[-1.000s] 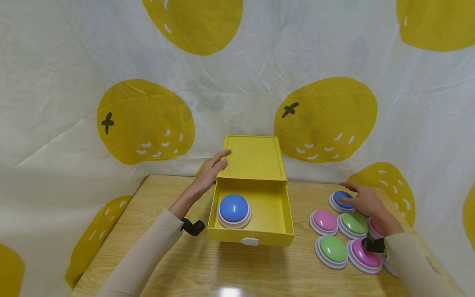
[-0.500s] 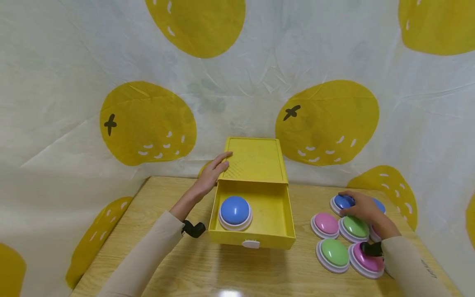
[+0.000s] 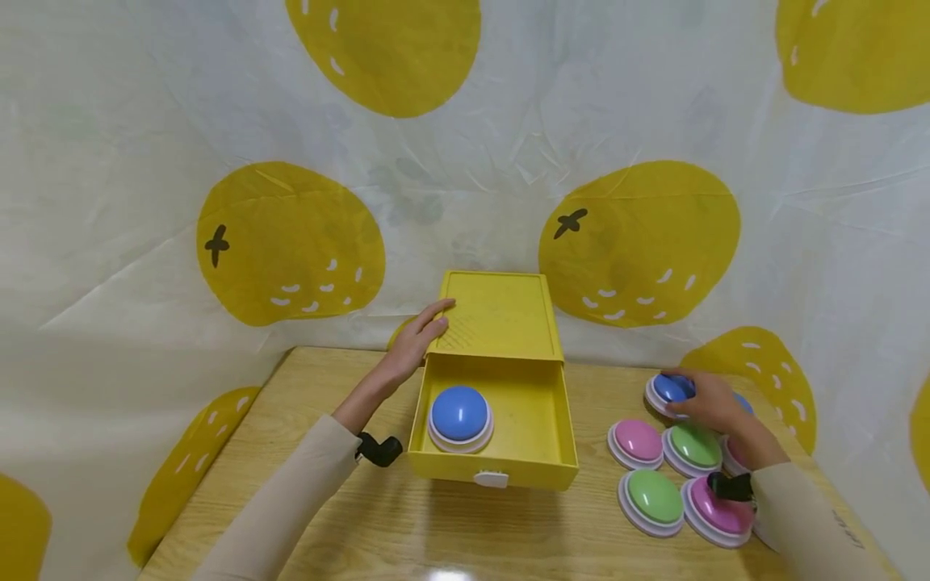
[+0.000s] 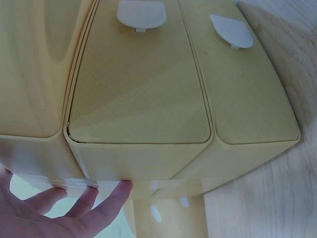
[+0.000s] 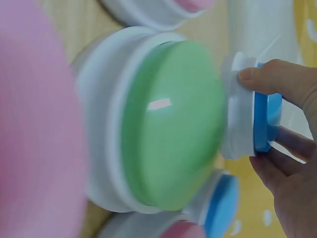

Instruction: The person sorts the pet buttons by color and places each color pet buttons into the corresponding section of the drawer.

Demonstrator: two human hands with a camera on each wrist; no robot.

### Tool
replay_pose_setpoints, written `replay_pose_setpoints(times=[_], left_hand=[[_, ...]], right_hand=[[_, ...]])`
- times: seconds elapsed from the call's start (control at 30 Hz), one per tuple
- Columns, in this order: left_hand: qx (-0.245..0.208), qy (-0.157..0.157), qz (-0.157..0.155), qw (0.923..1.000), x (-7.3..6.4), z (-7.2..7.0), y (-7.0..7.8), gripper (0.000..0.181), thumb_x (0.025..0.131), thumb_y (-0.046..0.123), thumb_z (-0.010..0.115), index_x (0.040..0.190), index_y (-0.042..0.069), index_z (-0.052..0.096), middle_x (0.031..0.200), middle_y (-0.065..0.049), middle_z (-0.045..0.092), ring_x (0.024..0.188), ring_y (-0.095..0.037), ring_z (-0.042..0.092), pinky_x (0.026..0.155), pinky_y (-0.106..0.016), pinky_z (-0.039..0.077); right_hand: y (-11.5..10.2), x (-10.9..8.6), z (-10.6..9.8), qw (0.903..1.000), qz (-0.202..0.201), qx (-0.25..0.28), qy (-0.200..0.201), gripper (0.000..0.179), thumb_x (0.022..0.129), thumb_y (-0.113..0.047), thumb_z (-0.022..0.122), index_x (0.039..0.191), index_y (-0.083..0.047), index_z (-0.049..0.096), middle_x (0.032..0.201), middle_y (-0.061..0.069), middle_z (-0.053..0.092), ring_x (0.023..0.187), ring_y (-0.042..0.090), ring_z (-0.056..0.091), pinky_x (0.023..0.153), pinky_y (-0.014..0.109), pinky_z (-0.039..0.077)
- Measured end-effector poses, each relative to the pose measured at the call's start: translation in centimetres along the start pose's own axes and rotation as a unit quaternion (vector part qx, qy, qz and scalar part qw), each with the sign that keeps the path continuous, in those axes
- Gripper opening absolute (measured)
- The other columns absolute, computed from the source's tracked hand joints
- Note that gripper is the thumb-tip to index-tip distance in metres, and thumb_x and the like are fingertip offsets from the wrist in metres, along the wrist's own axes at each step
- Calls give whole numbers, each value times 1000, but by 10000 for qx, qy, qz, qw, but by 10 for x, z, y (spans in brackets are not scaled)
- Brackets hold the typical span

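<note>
A yellow drawer unit (image 3: 501, 315) stands at mid-table with its top drawer (image 3: 530, 428) pulled out. Inside the drawer, on the left, sits a blue push button (image 3: 460, 413) on a white base. My left hand (image 3: 408, 347) rests at the unit's upper left edge, fingers extended; the left wrist view shows fingertips (image 4: 124, 186) against its side. At the right, my right hand (image 3: 715, 403) grips another blue push button (image 3: 672, 388). In the right wrist view, the thumb lies on its white base (image 5: 240, 109) and the other fingers reach round the far side.
Around the right hand sit several more push buttons: pink (image 3: 638, 440), green (image 3: 693, 440), another green (image 3: 655, 495) and magenta (image 3: 719, 508). A further blue button (image 5: 222, 203) is partly hidden behind the right hand. A fruit-patterned curtain (image 3: 465, 194) hangs behind the wooden table (image 3: 334, 516).
My right hand has come down onto the far blue button and taken hold of it; the button has risen slightly in the head view. The left hand has stayed on the drawer unit.
</note>
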State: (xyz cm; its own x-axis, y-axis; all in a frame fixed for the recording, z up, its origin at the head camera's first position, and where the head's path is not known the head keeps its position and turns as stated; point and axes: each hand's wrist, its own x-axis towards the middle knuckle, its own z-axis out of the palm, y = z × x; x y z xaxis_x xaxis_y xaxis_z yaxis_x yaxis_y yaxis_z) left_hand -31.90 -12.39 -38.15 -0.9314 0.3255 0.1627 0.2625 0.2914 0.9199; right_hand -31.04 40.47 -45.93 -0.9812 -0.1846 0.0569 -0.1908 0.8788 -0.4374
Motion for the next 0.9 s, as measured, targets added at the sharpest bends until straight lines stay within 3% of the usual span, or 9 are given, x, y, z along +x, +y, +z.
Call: replay_pose_setpoints(times=[0.23,0.47,0.73,0.9], left_hand=[[-12,47,-22,10000,-3,-1,0,51,110,52,42,158,38,39,168,3,32,150,-31,41,106,-60,49],[40,67,45,10000,-1,-1,-3,50,110,51,41,158,38,39,168,2,34,149,-33,42,101,-60,51],[44,45,111,9999,0,0,-2,49,110,49,40,158,37,39,168,3,33,151,-33,40,107,-64,46],[-5,17,86,10000,1,2,-1,49,110,50,40,158,39,39,168,2,33,150,-33,41,104,-65,48]], right_hand=[[-28,3,-26,9987,-411,141,249,72,87,-25,83,146,3,53,142,36,53,123,54,50,102,76,39],[-60,2,-50,9856,-1276,-104,1107,62,81,-13,86,136,4,62,130,35,60,113,52,56,91,71,48],[-110,-9,-71,9802,-1503,-53,1286,61,82,-18,87,138,-5,65,135,27,60,115,45,58,91,66,51],[-145,-18,-81,9743,-1875,-17,1251,63,83,-18,87,140,-9,64,140,25,58,118,45,58,91,68,52]])
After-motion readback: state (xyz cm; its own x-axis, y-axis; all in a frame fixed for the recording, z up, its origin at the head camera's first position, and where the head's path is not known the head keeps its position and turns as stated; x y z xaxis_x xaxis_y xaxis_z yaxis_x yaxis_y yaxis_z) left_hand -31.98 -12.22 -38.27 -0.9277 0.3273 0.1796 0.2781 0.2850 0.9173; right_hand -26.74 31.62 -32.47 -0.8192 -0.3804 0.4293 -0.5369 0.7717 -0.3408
